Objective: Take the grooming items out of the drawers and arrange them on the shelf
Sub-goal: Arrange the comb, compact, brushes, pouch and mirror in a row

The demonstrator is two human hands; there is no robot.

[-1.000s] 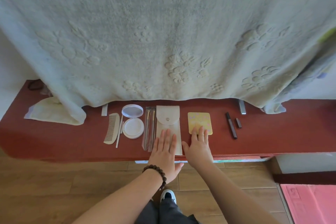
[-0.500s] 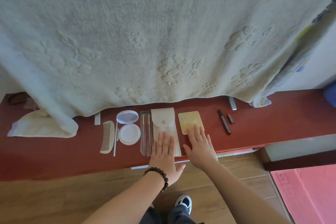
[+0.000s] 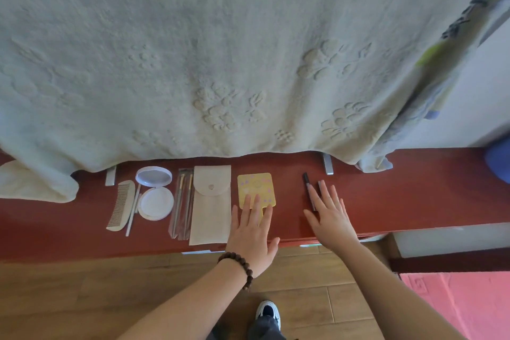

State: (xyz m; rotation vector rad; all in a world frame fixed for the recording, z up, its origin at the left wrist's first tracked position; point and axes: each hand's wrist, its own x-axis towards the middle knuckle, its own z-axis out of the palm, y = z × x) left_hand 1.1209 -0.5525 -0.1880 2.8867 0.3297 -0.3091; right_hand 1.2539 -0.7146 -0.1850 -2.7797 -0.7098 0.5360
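Grooming items lay in 1 row along the red shelf [image 3: 414, 196]; the left hand [image 3: 252, 232] pressed flat on the yellow mirror [image 3: 256, 190], the right hand [image 3: 329, 214] flat over the dark pencil [image 3: 307, 183]. Final straightening, probably; next, nudge both gently into line.

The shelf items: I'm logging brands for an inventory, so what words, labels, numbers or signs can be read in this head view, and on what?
None can be read.
Yellow card: printed pastel shapes only, too blurred to tell any letters.
Dark marks on the hanging cloth at right: blurred, unreadable.
White pouch, comb, open compact, dark pen: no visible text.
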